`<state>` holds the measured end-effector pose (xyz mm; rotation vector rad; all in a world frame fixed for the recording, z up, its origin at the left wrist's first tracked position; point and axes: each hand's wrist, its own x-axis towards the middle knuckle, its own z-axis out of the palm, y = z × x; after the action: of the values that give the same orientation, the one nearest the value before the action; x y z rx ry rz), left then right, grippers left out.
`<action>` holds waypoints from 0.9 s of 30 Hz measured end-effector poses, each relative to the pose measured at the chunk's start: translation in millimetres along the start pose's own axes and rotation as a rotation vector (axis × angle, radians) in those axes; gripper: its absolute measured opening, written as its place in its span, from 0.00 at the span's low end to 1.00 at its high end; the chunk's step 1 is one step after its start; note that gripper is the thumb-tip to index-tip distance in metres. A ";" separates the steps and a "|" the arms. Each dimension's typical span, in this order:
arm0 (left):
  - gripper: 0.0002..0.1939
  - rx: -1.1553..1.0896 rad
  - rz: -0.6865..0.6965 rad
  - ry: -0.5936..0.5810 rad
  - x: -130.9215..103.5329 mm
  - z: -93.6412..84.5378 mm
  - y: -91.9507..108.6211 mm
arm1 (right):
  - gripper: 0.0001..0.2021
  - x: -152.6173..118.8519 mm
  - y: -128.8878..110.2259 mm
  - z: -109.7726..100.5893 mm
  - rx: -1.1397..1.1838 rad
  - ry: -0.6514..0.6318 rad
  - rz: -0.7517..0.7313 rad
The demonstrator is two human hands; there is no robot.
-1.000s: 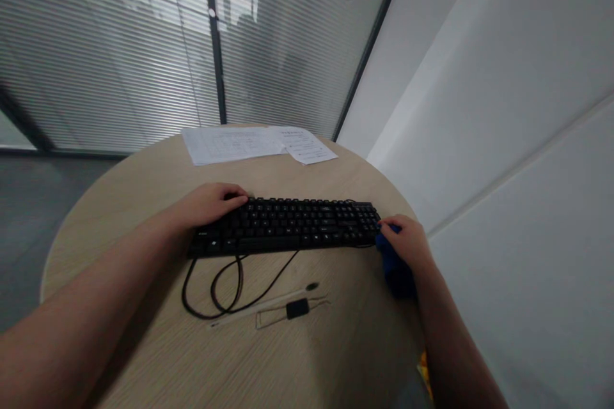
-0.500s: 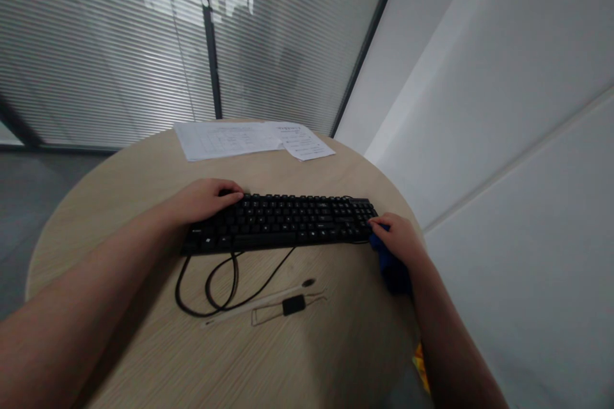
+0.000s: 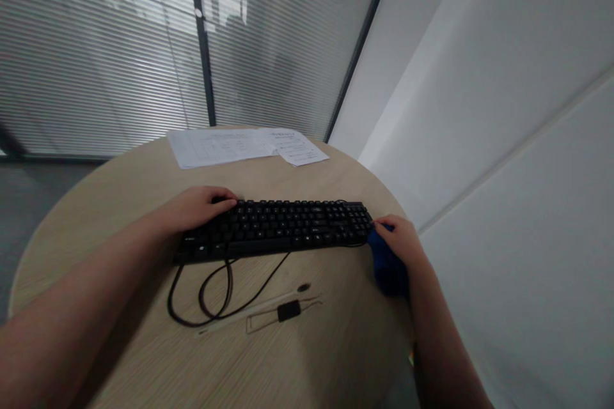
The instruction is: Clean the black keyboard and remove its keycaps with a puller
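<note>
When viewed from above, note the black keyboard [image 3: 288, 225] lying flat across the middle of the table [image 3: 192, 364]. Observe at its left rear the left hand [image 3: 196, 206], curled over the edge, firmness of grip impossible to tell; at its right end the right hand [image 3: 397, 235], grip pinched on a blue cloth [image 3: 385, 265] beside the keys. Compare with the preceding second: apart from slight drift of view, no evident shift of either hand, suggesting a steadied keyboard. Nearer, see the looped cable [image 3: 169, 301], pale stick [image 3: 273, 301] and wire-pronged tool [image 3: 289, 311]; beyond, printed papers [image 3: 215, 148].
</note>
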<state>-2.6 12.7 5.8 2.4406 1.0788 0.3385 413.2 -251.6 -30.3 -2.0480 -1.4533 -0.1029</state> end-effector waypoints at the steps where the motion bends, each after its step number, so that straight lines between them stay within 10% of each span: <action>1: 0.28 -0.006 0.002 -0.001 0.3 0.0 -0.4 | 0.13 0.3 -2.1 0.7 -0.009 -0.034 -0.009; 27: 0.25 0.023 0.028 -0.044 -3.2 -4.3 3.1 | 0.12 2.4 -9.2 4.8 -0.007 -0.079 0.009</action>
<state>-4.5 9.8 10.9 2.4735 1.0365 0.2810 404.7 -245.2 -29.2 -2.0856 -1.4925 -0.0233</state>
